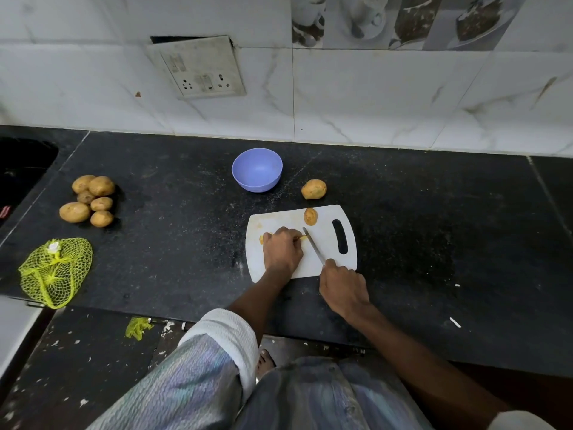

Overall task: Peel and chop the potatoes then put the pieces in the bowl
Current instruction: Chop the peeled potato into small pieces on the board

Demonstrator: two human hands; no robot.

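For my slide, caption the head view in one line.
Left hand steadies potato strips on the board while the right hand slices with a knife; the blue bowl is empty.

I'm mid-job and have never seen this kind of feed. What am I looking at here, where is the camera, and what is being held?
No machine: one head-worn camera looks down at a person's bare hands. The left hand presses yellow potato strips on the white cutting board; the right hand grips a knife, blade at the strips. A potato piece lies on the board, a whole potato beyond it. The blue bowl looks empty. Left: a potato pile and a yellow net bag on the black counter.
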